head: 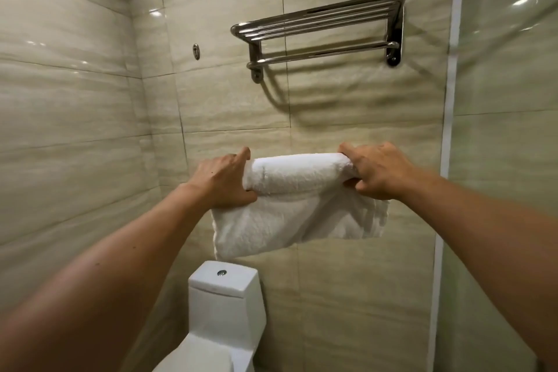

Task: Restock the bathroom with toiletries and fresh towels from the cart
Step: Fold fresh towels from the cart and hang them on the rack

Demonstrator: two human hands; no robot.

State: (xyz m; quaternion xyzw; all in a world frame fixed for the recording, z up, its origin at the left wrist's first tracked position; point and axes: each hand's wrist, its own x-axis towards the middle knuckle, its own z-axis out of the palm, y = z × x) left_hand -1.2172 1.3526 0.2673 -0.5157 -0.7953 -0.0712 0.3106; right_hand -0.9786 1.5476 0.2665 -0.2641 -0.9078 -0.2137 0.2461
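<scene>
A folded white towel (pixel 299 205) hangs in the air in front of the tiled wall, held at both upper ends. My left hand (pixel 222 181) grips its left end, thumb underneath and fingers over the top fold. My right hand (pixel 377 170) grips its right end the same way. The lower flap of the towel droops below my hands. A chrome towel rack (pixel 320 30) with a shelf of bars and a lower rail is fixed to the wall well above the towel; nothing lies on it.
A white toilet cistern (pixel 225 296) with a chrome flush button stands directly below the towel. A glass shower partition (pixel 498 160) with a white frame closes the right side. A small metal hook (pixel 196 51) sits on the wall left of the rack.
</scene>
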